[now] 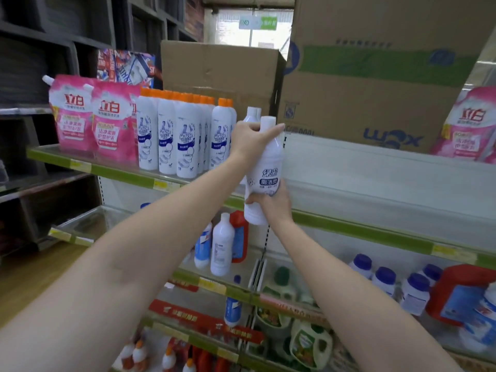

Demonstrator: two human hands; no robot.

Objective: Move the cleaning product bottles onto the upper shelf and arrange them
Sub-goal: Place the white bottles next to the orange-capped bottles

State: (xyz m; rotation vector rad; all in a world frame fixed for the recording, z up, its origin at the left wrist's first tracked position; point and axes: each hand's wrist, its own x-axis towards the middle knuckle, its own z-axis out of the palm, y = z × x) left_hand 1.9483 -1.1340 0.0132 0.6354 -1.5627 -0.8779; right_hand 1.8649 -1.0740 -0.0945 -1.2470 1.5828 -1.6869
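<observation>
I hold white cleaning bottles up at the front edge of the upper shelf, just right of a row of several orange-capped white bottles. My left hand grips the bottles around their necks; a second white cap shows behind the front one. My right hand grips the front bottle's lower body from below. How many bottles are in the bunch is hidden by my hands. On the shelf below stands another white bottle beside a blue-labelled one.
Pink detergent pouches stand at the left of the upper shelf, cardboard boxes behind and to the right. The shelf below carries blue-capped bottles and a red jug. Dark shelving stands at the far left.
</observation>
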